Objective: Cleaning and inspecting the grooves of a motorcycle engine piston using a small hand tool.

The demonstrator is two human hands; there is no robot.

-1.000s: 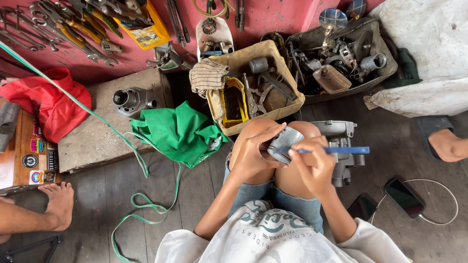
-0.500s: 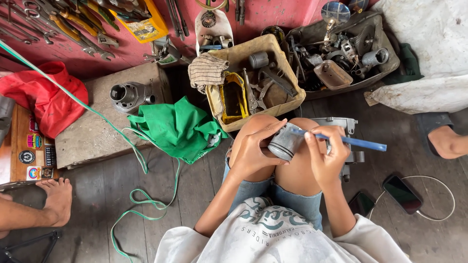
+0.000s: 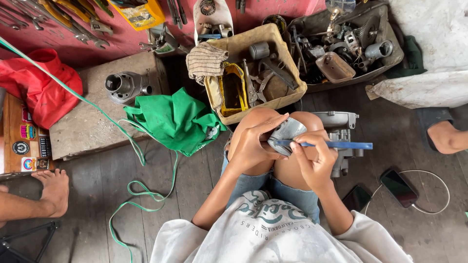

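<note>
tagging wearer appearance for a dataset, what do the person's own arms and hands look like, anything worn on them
Both arms are bare from the short sleeves of a white printed T-shirt down. The left hand and right hand wear no gloves; no watch, ring or bracelet shows.

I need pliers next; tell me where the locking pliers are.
In the head view, the locking pliers lie in the tan crate ahead of the knees, just right of the yellow container.
</note>
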